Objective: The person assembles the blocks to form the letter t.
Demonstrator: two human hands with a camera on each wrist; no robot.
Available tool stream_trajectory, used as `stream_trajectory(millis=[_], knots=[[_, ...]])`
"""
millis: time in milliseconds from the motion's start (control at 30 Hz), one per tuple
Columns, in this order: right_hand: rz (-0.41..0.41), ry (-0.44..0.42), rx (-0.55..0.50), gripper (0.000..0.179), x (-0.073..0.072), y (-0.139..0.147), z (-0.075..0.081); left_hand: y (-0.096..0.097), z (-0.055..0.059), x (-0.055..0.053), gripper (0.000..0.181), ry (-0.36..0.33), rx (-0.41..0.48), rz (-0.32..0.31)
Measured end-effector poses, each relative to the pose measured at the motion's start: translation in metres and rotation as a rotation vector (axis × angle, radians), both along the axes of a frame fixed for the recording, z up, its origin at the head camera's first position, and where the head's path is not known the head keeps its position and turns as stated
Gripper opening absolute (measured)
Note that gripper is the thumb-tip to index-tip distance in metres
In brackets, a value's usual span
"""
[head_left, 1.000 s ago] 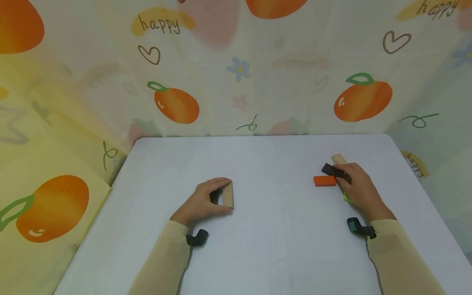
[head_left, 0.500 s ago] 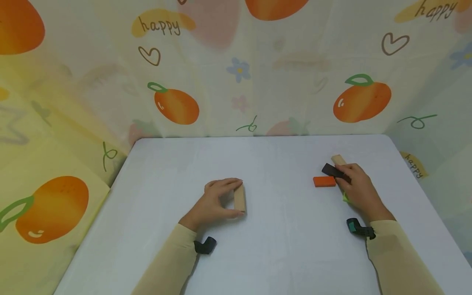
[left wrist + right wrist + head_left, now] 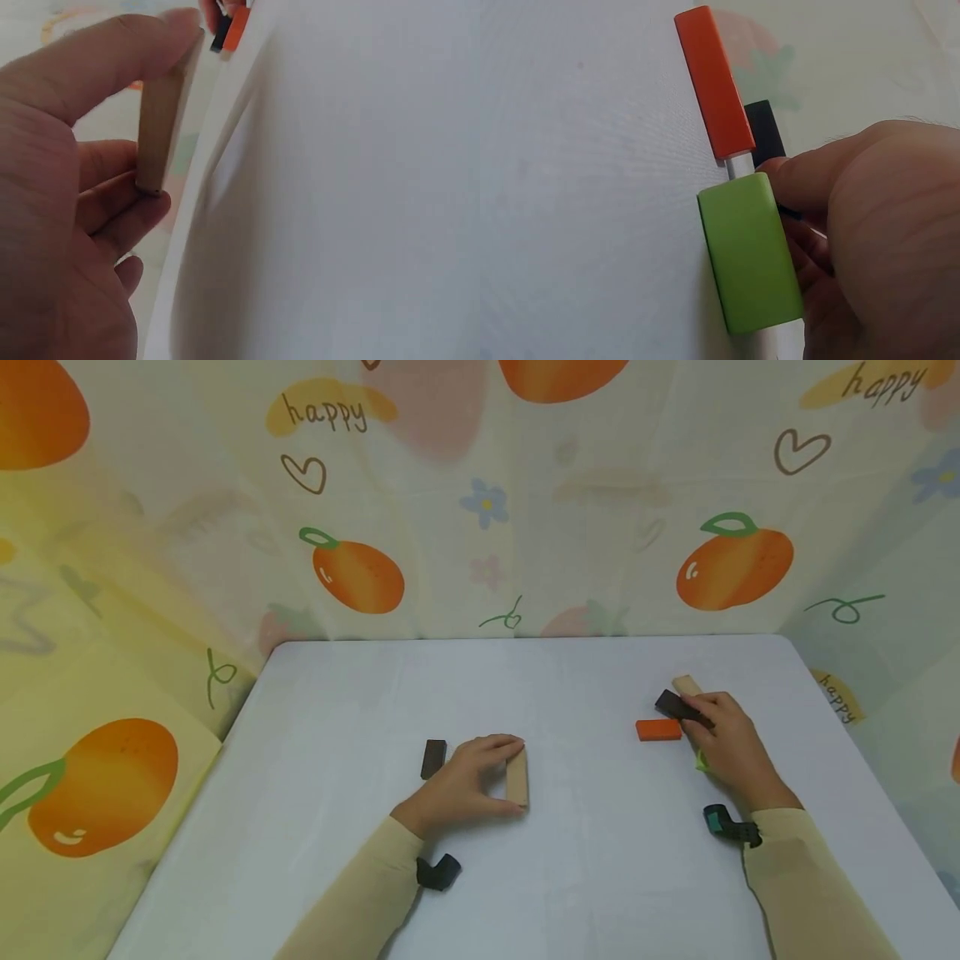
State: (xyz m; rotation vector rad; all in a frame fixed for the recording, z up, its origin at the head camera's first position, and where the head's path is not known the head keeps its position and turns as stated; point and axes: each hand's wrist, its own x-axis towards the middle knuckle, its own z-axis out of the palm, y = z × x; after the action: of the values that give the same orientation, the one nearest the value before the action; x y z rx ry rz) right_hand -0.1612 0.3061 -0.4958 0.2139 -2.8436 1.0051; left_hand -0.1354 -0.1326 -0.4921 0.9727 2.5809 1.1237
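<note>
In the head view, my left hand (image 3: 459, 783) holds a plain wooden block (image 3: 517, 779) by its two ends, thumb on one and fingertips on the other. The left wrist view has this block (image 3: 160, 131) slightly off the table, above a shadow. Just behind that hand lies a dark block (image 3: 432, 759). Over on the right, my right hand (image 3: 735, 750) pinches a black block (image 3: 678, 705). An orange block (image 3: 658, 730) lies close beside it. A green block (image 3: 750, 251) sits near the right palm, mostly hidden in the head view.
Past the right fingers lies another plain wooden block (image 3: 685, 684), partly covered by the hand. The white table (image 3: 585, 860) reaches back to a fruit-patterned cloth (image 3: 585, 560), which also hangs at both sides.
My left hand has carried the wooden block to the right and a little nearer, so the dark block it partly hid now shows. The right hand stays in place, gripping the black block.
</note>
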Motion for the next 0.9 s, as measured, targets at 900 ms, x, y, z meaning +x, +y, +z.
stream_trajectory(millis=[900], knots=[[0.257,0.163,-0.084,0.043,0.005,-0.053,0.02,0.022,-0.01,0.006,0.092,0.038,-0.141,-0.019]])
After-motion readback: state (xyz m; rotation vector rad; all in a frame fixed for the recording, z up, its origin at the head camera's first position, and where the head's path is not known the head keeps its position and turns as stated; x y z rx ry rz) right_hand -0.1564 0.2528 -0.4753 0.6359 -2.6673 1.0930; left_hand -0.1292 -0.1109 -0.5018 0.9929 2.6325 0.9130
